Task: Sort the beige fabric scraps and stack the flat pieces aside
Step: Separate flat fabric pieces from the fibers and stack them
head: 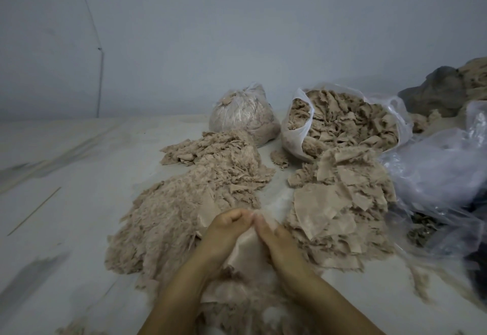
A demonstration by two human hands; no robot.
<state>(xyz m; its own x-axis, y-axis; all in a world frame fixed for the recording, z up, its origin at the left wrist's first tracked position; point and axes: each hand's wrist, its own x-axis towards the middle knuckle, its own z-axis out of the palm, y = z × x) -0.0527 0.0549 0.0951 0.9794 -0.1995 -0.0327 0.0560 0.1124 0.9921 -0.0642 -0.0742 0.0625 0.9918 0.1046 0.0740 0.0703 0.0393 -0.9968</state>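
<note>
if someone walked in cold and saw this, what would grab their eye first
Probably the two hands, left hand and right hand, meeting fingertip to fingertip at bottom centre, pinching a smooth beige fabric piece. Next, the big heap of frayed scraps on their left and the flatter pieces piled on their right. Behind stand an open plastic bag brimming with scraps and a tied bag beside it.
</note>
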